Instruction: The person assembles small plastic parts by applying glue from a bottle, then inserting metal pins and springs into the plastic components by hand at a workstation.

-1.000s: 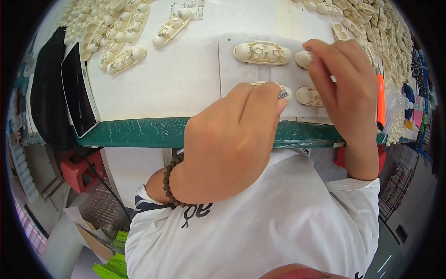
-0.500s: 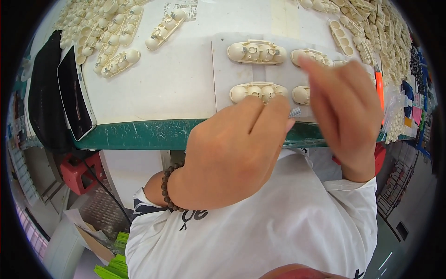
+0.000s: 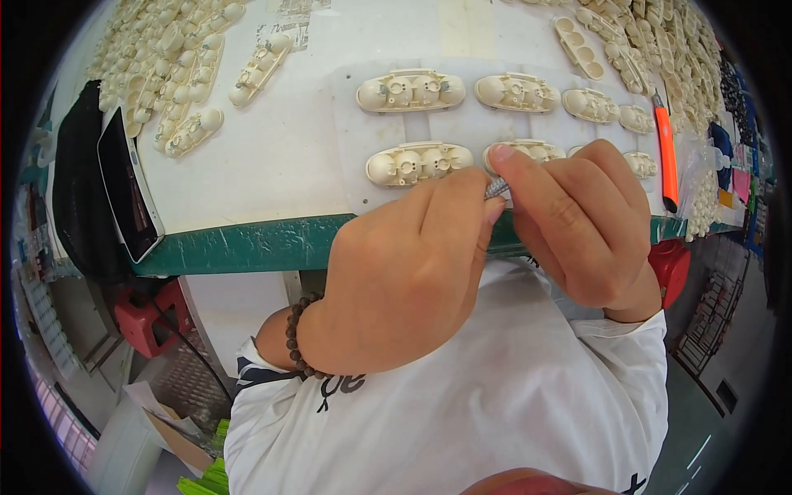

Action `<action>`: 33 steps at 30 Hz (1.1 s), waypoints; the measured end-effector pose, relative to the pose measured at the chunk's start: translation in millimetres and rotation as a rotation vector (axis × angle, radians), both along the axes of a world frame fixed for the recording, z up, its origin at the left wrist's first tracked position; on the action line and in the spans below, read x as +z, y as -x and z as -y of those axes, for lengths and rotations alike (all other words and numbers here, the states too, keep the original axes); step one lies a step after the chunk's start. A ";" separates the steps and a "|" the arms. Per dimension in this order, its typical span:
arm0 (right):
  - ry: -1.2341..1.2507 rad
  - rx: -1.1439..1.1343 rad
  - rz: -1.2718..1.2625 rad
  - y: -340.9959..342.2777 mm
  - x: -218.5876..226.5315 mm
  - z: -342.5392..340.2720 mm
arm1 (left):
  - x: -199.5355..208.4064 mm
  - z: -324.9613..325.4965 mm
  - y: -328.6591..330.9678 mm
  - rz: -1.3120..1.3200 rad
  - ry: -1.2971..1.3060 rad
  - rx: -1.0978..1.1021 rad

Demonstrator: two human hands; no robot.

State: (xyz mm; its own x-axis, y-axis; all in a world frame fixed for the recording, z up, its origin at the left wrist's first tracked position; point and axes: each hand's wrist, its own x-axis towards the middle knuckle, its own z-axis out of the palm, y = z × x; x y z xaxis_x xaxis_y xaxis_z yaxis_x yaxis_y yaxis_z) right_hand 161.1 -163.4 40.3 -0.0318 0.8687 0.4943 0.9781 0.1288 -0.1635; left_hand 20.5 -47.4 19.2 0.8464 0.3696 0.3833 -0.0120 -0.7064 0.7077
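Pinching a small grey ridged piece (image 3: pixel 496 188), the left hand (image 3: pixel 404 272) hung over the near edge of the pale board (image 3: pixel 478 129).
Thumb and finger held it narrowly, just beside the nearer row of cream plastic shells (image 3: pixel 419 163); the right hand (image 3: pixel 577 223) curled close by, though whether its fingertips gripped anything could not be told.

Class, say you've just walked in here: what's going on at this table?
A person in a white T-shirt works bare-handed at a white table. The left hand pinches a small, ridged, silvery piece; the right hand is close beside it, though whether it touches it is unclear. Just beyond, cream, oblong, domed parts lie in two rows on a pale, flat board. More cream parts are heaped at both far sides.
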 end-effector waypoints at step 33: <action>0.187 -0.179 0.100 -36.7 2.8 -23.5 | 0.3 -4.8 5.7 -0.024 0.132 -0.083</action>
State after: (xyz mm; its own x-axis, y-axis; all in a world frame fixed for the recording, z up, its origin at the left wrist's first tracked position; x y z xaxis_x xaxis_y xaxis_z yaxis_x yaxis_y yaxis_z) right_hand 197.8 -139.9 43.1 0.0899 0.9406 0.3273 0.9951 -0.0709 -0.0695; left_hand 14.8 -42.6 19.5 0.8844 0.3443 0.3153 -0.0484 -0.6042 0.7954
